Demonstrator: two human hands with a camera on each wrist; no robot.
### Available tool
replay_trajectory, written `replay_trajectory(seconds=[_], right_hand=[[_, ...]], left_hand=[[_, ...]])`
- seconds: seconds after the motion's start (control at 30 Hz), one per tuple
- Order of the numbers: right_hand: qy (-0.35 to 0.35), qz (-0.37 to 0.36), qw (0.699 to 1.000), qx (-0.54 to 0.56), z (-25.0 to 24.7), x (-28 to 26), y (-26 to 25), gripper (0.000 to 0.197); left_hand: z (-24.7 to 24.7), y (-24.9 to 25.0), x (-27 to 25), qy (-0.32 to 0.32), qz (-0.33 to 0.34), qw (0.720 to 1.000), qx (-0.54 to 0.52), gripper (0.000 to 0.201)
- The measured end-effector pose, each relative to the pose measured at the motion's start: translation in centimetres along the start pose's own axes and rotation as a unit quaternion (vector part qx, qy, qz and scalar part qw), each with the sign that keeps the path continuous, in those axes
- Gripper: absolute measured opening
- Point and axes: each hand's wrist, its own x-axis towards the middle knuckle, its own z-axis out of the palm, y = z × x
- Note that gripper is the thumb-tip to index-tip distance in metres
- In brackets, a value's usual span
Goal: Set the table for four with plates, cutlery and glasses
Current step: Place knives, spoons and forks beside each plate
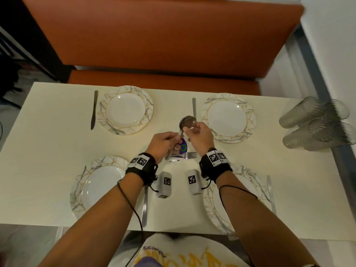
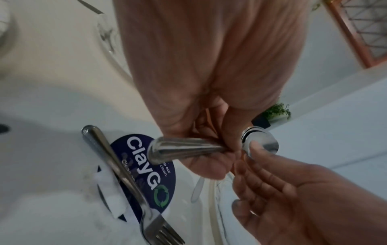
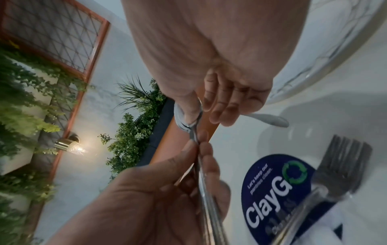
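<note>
Four plates are already down on the table, each with a knife beside it, so it looks like spoons are the step in hand. The person's left hand is curled around the handles of a small bunch of spoons, held up over the middle of the table with the bowls pointing away, and the right hand has its fingertips pinching the top spoon's bowl, like it's about to peel one off the stack. Forks are lying on the table just under the hands, partly across a round blue ClayGo sticker. Glasses are lying on their sides in a pile at the far right edge, well apart from the plates. What I'd worry about: nested spoons stick together, so pulling one by the slick bowl could drag a second one out and drop it onto the forks or a plate. Those glasses also look like they could roll off the edge if the table gets bumped.
</note>
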Motion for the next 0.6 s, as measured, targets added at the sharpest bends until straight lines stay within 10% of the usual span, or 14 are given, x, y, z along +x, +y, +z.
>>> replay_trajectory(seconds=[0.27, 0.43, 0.6], right_hand=[[0.006, 0.002, 0.999, 0.042, 2.0, -2.2, 0.5, 0.035], [0.066, 0.056, 0.989, 0.120, 3.5, -4.9, 1.1, 0.002], [0.034, 0.098, 0.995, -0.010, 5.9, -8.4, 5.2, 0.006]], left_hand=[[-2.0, -1.6, -2.8, -0.005, -0.043, 0.994, -0.104, 0.025], [-5.0, -3.2, -4.9, 0.019, -0.020, 0.996, -0.080, 0.022], [-8.9, -6.0, -7.2, 0.065, -0.030, 0.997, -0.036, 0.019]])
